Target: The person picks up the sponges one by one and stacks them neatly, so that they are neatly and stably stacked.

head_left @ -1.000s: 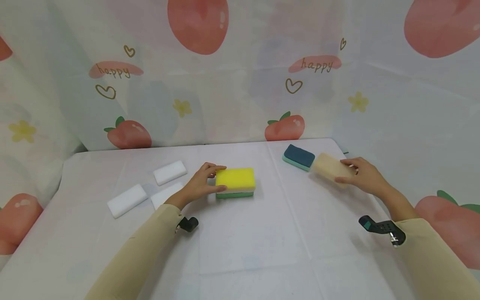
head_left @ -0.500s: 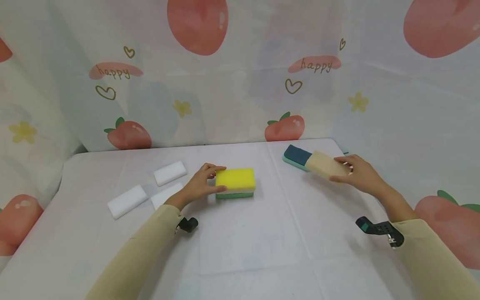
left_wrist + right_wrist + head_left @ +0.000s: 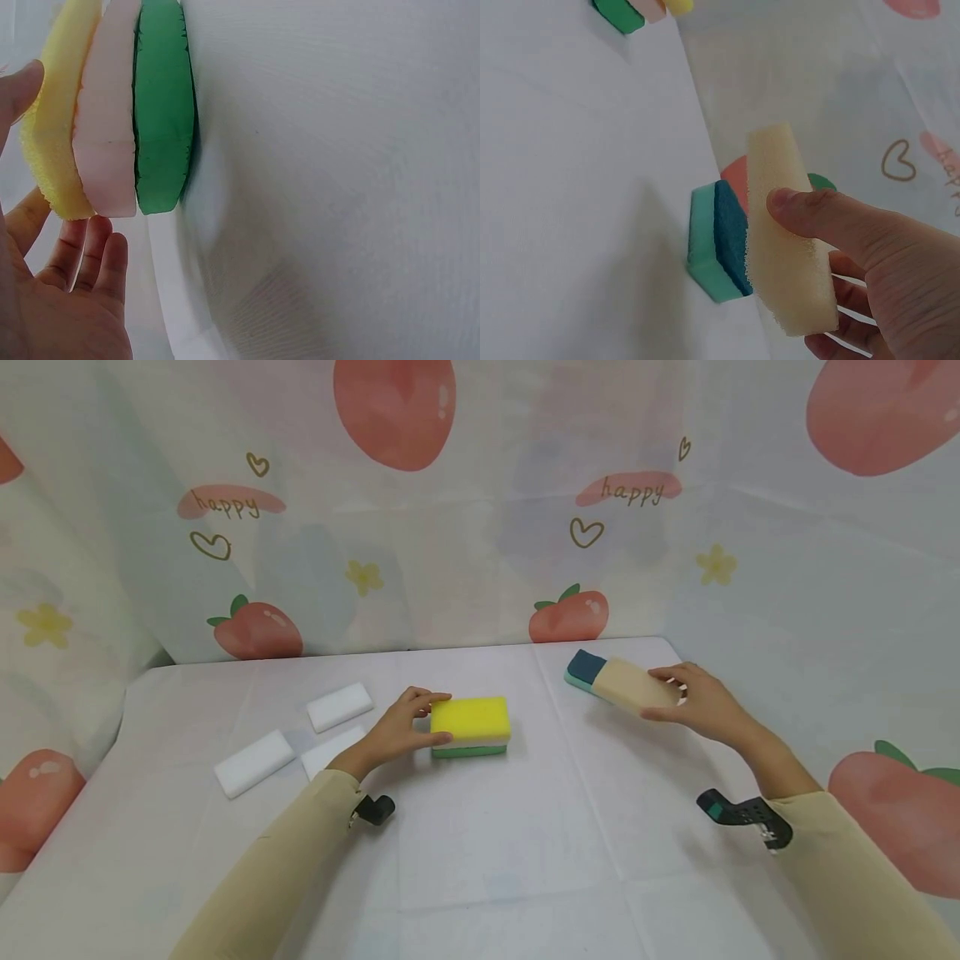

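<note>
My left hand [image 3: 395,735] rests at the left end of a stack of three sponges, thumb on the near side and fingers at the far side. The yellow sponge [image 3: 470,717], which it pinches, lies on top; below come a pinkish-white sponge [image 3: 106,112] and a green sponge [image 3: 162,112]. At the right, my right hand [image 3: 705,703] holds a beige sponge [image 3: 633,684] by its right end, raised above the table. Behind and left of it lies a dark-blue and mint sponge [image 3: 705,244], partly hidden by the beige one in the head view.
Several white blocks lie left of the left hand: one at the back [image 3: 340,707], one at the front left [image 3: 255,763] and one partly behind the forearm [image 3: 330,750]. A white cloth covers the table [image 3: 495,852]. A printed curtain [image 3: 465,543] hangs behind it.
My right hand has carried the beige sponge left and slightly up, so it covers more of the dark-blue and mint sponge in the head view. The left hand and the stack have stayed put.
</note>
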The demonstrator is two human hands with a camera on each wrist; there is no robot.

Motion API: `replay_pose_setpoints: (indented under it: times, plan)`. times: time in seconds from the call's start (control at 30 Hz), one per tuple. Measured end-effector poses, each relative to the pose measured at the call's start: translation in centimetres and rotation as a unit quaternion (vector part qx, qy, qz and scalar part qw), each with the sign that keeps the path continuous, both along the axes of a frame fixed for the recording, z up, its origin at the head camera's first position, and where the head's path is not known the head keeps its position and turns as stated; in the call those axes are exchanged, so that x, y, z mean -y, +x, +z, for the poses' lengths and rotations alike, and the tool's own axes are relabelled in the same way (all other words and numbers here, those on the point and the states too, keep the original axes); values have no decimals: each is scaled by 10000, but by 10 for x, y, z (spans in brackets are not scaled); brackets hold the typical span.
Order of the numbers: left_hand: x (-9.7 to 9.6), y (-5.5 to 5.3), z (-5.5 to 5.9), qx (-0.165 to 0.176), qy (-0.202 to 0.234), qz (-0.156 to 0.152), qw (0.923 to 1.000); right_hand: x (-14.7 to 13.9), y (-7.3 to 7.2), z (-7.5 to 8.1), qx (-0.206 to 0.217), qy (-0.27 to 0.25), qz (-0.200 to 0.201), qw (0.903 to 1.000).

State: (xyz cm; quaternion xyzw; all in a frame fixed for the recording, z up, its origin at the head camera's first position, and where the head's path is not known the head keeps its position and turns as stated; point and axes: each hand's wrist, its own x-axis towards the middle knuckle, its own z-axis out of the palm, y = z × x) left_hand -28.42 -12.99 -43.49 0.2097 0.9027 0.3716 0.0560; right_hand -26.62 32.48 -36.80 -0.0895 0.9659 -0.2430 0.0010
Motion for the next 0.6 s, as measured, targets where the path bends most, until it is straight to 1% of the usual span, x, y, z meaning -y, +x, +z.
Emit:
replay_pose_setpoints:
  times: [0.23,0.6]
  plan:
    - [1,0,0,56,28,24,10000,11,-2,2,-18,-9,73,10000]
    - [2,0,-2,59,104,17,9999,26,-7,6,9,-180,261,9995]
